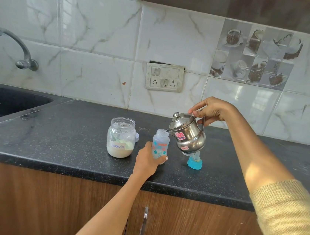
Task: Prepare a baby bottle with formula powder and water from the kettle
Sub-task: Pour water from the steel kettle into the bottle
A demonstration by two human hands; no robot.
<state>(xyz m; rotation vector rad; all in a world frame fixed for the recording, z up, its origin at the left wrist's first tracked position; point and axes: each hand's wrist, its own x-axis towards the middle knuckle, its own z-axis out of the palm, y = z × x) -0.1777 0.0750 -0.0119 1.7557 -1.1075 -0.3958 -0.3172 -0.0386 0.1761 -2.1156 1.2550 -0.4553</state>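
Observation:
A small clear baby bottle (160,144) with coloured prints stands open on the black counter (61,135). My left hand (146,160) grips its lower part. My right hand (212,110) holds the handle of a steel kettle (187,135), tilted left with its spout at the bottle's mouth. Left of the bottle stands an open glass jar (121,137) labelled "Formula", with pale powder at the bottom and a green scoop inside. The blue bottle cap with its teat (195,161) sits on the counter under the kettle.
A white lid (137,137) lies behind the jar. A dark sink (1,101) with a wall tap (20,51) is at the left. A switch panel (164,77) is on the tiled wall. Wooden cabinet doors (176,226) are below the counter.

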